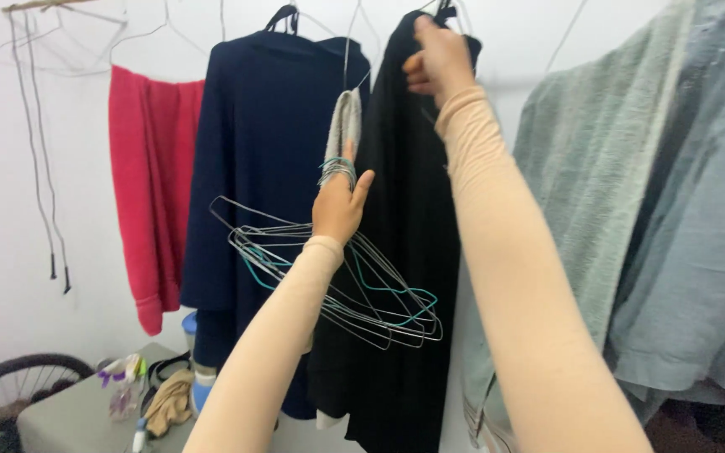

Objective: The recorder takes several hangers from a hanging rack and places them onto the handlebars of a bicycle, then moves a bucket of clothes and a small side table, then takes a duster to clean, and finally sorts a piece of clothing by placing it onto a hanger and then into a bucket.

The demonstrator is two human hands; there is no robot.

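My left hand is raised and grips a bundle of several wire hangers, silver and teal, whose hooks loop over my fingers. A small grey cloth hangs just above that hand. My right hand reaches up to the top of a black garment and pinches it near its hanger. Left of it hangs a dark navy garment on a black hanger. Both my arms wear beige sleeves.
A red towel hangs at the left, pale green and grey garments at the right. Empty wire hangers sit at the top left. Below are a grey table with bottles and a cloth, and a bicycle wheel.
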